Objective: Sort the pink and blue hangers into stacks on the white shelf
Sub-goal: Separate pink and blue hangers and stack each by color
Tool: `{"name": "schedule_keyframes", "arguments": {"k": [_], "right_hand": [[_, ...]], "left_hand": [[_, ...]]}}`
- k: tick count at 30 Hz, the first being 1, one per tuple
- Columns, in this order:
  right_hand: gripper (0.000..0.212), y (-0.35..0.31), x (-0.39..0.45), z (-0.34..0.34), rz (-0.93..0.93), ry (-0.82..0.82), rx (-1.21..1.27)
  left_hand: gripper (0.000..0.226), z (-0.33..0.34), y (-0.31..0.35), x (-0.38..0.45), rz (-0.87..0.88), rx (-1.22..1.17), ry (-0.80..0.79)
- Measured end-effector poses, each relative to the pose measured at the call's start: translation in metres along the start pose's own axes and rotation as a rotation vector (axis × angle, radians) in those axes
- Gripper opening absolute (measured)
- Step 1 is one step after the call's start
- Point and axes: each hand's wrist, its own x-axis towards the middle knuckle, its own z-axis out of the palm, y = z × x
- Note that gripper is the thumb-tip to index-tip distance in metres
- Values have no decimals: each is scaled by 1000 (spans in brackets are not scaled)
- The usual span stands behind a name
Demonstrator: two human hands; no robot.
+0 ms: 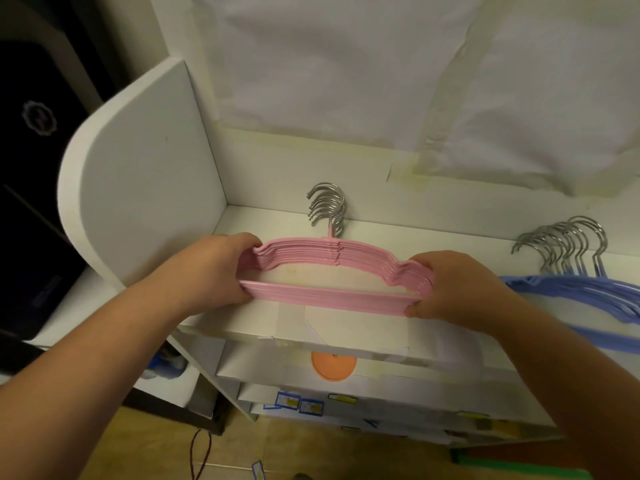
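- Two bare forearms are seen nearest the camera, reaching forward from the lower corners toward the white shelf (242,320).
- At the left end of the stack of pink hangers (332,271), the left hand (211,268) is closed around the stack, with the thumb pressed on the lower bars and the fingers curled over the upper edge.
- At the right end of the same stack, the right hand (453,289) is closed in the same way, pinching the bars together.
- The pink stack is held at the left part of the shelf top, its metal hooks (329,209) bunched together and pointed at the back wall.
- Whether the stack is resting on the shelf or raised just above it cannot be told.
- A stack of blue hangers (588,299) is laid on the shelf at the right, just beside the right hand, with its grey hooks (568,244) fanned out toward the wall.
- An orange disc (333,367) is seen on a lower level under the shelf edge.
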Motion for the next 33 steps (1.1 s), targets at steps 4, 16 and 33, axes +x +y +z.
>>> {"name": "schedule_keyframes", "arguments": {"k": [4,16,33], "right_hand": [[54,-2,-1,6,-2,-22,-16],[41,2,-9,2,-37,41,-2],[44,8,-8,9,-42,14,34]], "left_hand": [[65,0,-1,1,1,33,-13],[49,-4,-1,10,75,147,-110],[55,-10,9,10,61,179,-208]]}}
